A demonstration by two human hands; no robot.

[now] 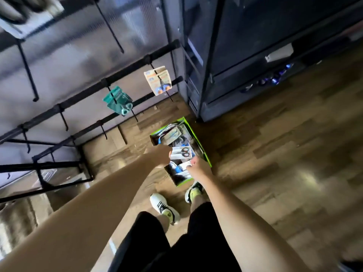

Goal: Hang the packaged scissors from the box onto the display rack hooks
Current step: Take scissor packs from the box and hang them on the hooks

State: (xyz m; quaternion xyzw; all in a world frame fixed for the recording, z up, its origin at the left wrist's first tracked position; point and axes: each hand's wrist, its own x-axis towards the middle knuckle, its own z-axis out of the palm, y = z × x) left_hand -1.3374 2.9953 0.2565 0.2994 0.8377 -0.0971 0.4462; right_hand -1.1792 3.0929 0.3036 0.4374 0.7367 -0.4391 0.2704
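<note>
Green cardboard box (202, 152) sits open on a brown wood-plank floor (275, 154), seen from the head camera looking straight down past black shorts and 2 white sneakers. The box is full of packaged scissors lying loosely on one another. The left hand (162, 155) reaches over the box's left edge and pinches one end of a white scissors package (181, 153) showing black-handled scissors, held just above the pile. The right hand (197, 165) is over the near half of the box, fingers curled on the edge of another white package (183, 166). Up and to the left stands a black display rack (82, 99) with rows of hooks. A teal scissors package (117, 103) hangs on 1 hook and an orange package (158, 79) hangs on a hook to its right. A dark cabinet (255, 46) stands beyond the box.
</note>
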